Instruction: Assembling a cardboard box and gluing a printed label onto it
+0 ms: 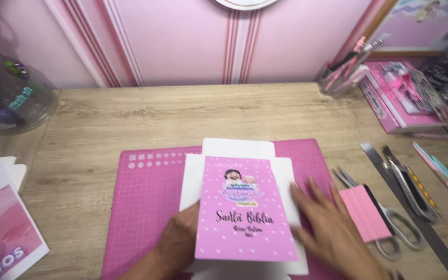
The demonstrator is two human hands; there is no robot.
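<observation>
Here, the pink dotted cover sheet (243,210) lay on the white folded card (286,171), in the middle of the pink cutting mat (146,192). My left hand (180,241) sat tucked under the sheet's lower left edge, fingers hidden, so I could not tell how they stood. My right hand (327,228) lay flat beside its right edge, fingers spread and pressing on the white card. I judged the sheet light, thin and easily creased, best held by its edges. Scissors (390,228) lay nearby on the right.
</observation>
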